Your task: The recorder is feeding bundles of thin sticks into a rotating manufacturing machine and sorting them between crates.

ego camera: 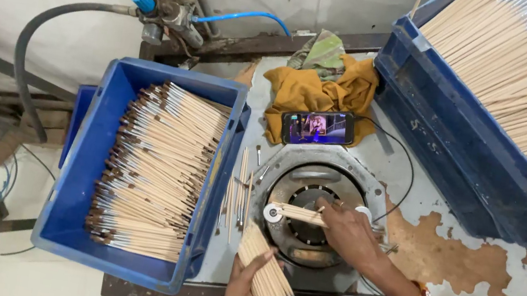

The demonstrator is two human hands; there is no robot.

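- Little open room is left on the worn table: it is hemmed in by two blue crates, one at the left edge and one tilted at the right.
- One phone is propped on one yellow cloth behind the round machine.
- A bundle of sticks is gripped in the left hand, fingers wrapped round it, near the table's front edge.
- A few sticks are pinched by the closed right hand over the machine, just left of its fingertips.

pale wooden sticks: a slanted bundle near the table edge, a few flat across the round machine.
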